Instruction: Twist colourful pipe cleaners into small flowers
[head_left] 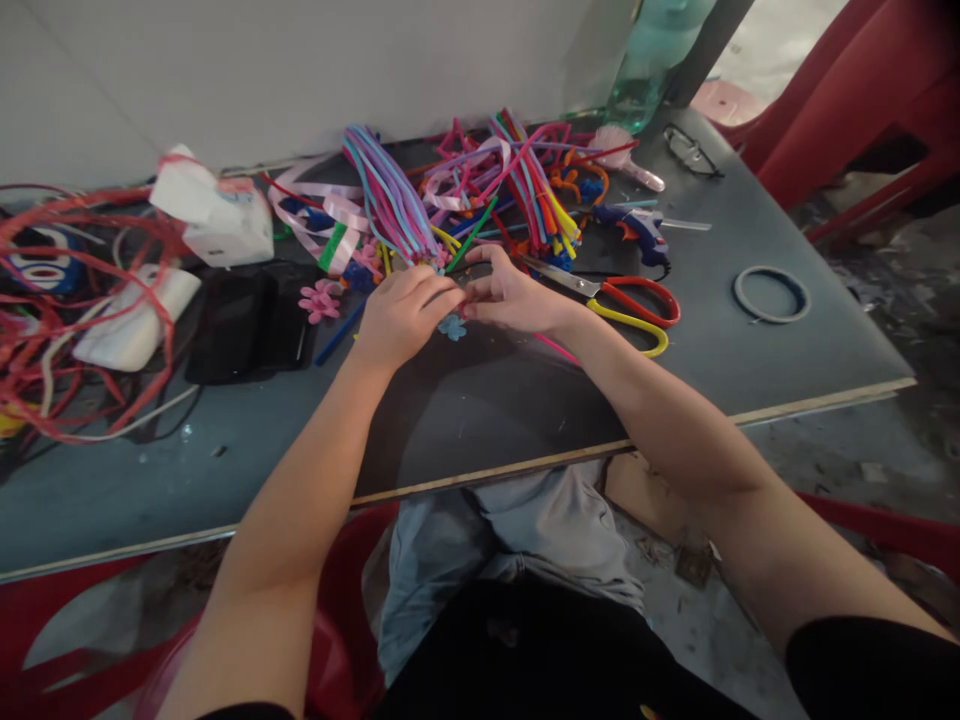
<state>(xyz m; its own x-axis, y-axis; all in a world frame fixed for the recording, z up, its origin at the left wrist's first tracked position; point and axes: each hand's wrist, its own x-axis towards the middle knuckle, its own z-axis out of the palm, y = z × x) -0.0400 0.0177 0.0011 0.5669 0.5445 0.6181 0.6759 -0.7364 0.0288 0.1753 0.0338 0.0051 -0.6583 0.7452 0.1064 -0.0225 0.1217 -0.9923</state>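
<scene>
Above the dark tabletop, my left hand (409, 312) and my right hand (514, 295) meet at their fingertips. A small blue pipe-cleaner flower (452, 327) shows just under the fingers of my left hand, which are pressed together on it. My right hand has its thumb and fingers curled in towards the same spot; what they pinch is mostly hidden. Just beyond both hands lie a bundle of blue and purple pipe cleaners (394, 195) and a green pipe cleaner (472, 235). Scissors (600, 290) with red and yellow handles rest beside my right wrist.
A pink flower (321, 301) and a black phone (232, 325) lie to the left, near tangled red cord (142, 370) and a white box (225, 225). Rightward are a glue gun (636, 232), a tape ring (771, 295), glasses (690, 150) and a green bottle (641, 85).
</scene>
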